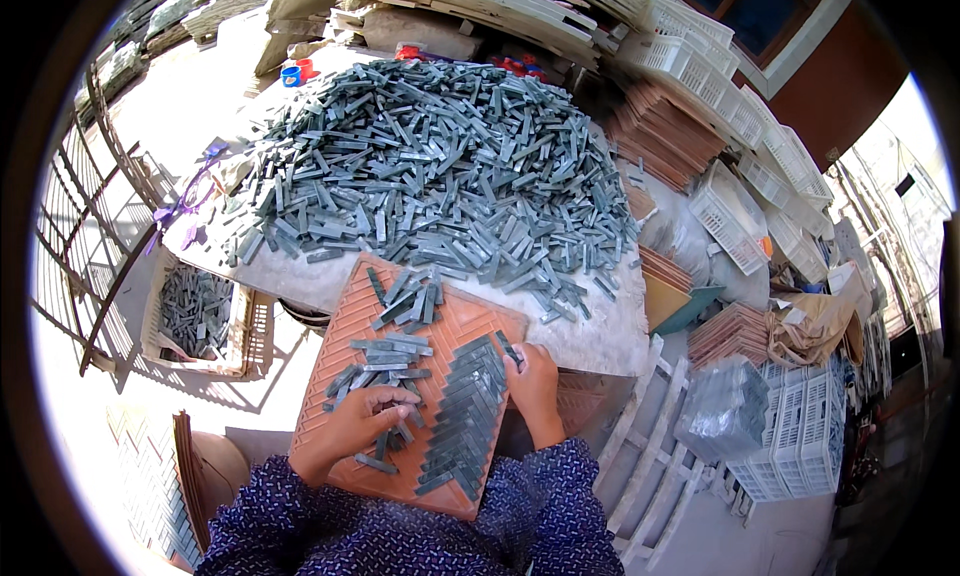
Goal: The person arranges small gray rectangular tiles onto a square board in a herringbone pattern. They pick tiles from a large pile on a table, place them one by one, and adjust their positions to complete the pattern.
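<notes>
While right hand (537, 384) pinches 1 strip (506, 345) slanting forward-left, left hand's (362, 419) hold's unclear.

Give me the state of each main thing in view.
Orange board, partly filled
Herringbone strips, laid in rows
Loose board strips, jumbled
Big strip pile, loosely heaped
White crate at left, open, holding strips
Left hand, fingers curled over loose strips
Right hand, fingers bent at herringbone's edge

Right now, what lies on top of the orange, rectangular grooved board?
On the board, loose grey-green, bar-shaped strips lie at left and a herringbone of similar strips at right. The surface beneath them, and behind the left hand, is hidden.
</notes>
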The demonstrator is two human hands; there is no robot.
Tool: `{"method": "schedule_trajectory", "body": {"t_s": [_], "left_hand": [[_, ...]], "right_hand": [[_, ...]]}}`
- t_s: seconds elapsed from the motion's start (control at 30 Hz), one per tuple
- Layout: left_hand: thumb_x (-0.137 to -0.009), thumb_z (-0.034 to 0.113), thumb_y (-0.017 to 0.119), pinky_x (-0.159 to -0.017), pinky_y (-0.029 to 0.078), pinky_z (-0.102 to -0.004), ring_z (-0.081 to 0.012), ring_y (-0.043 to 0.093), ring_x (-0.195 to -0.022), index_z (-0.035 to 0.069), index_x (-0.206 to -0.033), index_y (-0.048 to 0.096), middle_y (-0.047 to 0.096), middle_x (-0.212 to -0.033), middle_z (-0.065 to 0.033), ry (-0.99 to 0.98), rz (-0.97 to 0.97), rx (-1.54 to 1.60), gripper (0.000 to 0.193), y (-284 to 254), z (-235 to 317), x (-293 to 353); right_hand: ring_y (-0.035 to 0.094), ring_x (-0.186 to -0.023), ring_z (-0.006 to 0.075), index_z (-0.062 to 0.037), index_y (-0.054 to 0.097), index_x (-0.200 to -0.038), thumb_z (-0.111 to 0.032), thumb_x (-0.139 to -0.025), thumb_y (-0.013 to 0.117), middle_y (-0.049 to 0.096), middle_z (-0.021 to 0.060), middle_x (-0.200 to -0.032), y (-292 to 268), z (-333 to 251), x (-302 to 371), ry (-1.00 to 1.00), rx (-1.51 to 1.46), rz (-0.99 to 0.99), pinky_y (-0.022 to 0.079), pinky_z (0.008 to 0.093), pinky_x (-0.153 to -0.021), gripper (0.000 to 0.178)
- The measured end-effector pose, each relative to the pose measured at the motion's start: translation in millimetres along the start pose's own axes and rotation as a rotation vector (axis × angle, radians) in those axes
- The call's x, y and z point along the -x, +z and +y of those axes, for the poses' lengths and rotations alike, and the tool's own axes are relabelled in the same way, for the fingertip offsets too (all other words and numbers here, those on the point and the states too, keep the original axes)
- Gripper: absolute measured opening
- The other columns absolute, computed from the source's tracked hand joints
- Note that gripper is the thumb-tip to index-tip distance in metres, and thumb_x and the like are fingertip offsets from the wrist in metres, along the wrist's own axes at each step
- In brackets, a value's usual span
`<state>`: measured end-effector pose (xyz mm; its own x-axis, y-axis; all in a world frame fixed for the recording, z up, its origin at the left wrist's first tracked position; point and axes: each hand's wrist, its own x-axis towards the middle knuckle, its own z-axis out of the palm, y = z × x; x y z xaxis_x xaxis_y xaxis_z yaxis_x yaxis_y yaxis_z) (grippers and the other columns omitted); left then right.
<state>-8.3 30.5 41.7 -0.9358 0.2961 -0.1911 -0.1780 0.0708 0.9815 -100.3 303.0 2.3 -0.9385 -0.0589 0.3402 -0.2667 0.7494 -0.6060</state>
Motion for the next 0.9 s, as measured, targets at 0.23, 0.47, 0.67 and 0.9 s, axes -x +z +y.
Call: {"method": "schedule_trajectory", "body": {"t_s": [0.23, 0.47, 0.67, 0.9], "left_hand": [[-0.093, 0.013, 0.057, -0.072, 0.05, -0.027, -0.0114, 0.06, -0.081, -0.002, -0.113, 0.064, 0.066, -0.095, -0.0056, -0.105, 0.095, -0.03, 0.027, -19.2, -4.6, 14.5], [-0.092, 0.012, 0.056, -0.07, 0.05, -0.0269, -0.0112, 0.059, -0.079, -0.004, -0.11, 0.064, 0.065, -0.093, -0.0056, -0.104, 0.104, 0.03, 0.025, -15.7, -11.9, 15.5], [-0.091, 0.01, 0.057, -0.069, 0.049, -0.0253, -0.0101, 0.06, -0.078, -0.002, -0.107, 0.066, 0.067, -0.09, -0.0055, -0.033, 0.124, 0.015, 0.022, -16.7, -19.1, 17.4], [-0.09, 0.009, 0.057, -0.071, 0.052, -0.0277, -0.0128, 0.063, -0.081, -0.003, -0.104, 0.066, 0.067, -0.093, -0.0081, -0.017, 0.154, 0.035, 0.02, -22.5, -21.7, 26.0]], "right_hand": [[0.063, -0.068, 0.0296, -0.0023, 0.069, -0.093, -0.007, -0.077, 0.07, 0.063, 0.0162, -0.08, 6.5, 7.3, 2.2, -0.011, 0.083, -0.003, 0.049, 0.0369, -0.062, 0.018], [0.063, -0.072, 0.0357, -0.0043, 0.069, -0.091, -0.012, -0.077, 0.07, 0.065, 0.0186, -0.081, 12.4, -1.7, -5.1, 0.058, 0.2, -0.012, 0.049, 0.0424, -0.066, 0.016], [0.065, -0.077, 0.0353, -0.0052, 0.069, -0.093, -0.017, -0.077, 0.071, 0.066, 0.0176, -0.083, 1.4, -18.4, -21.7, 0.189, 0.362, -0.216, 0.051, 0.0427, -0.069, 0.02], [0.065, -0.07, 0.0276, -0.0042, 0.068, -0.099, -0.008, -0.075, 0.072, 0.067, 0.0141, -0.079, 16.8, 0.8, -36.2, 0.047, 0.167, -0.16, 0.051, 0.036, -0.066, 0.024]]}}
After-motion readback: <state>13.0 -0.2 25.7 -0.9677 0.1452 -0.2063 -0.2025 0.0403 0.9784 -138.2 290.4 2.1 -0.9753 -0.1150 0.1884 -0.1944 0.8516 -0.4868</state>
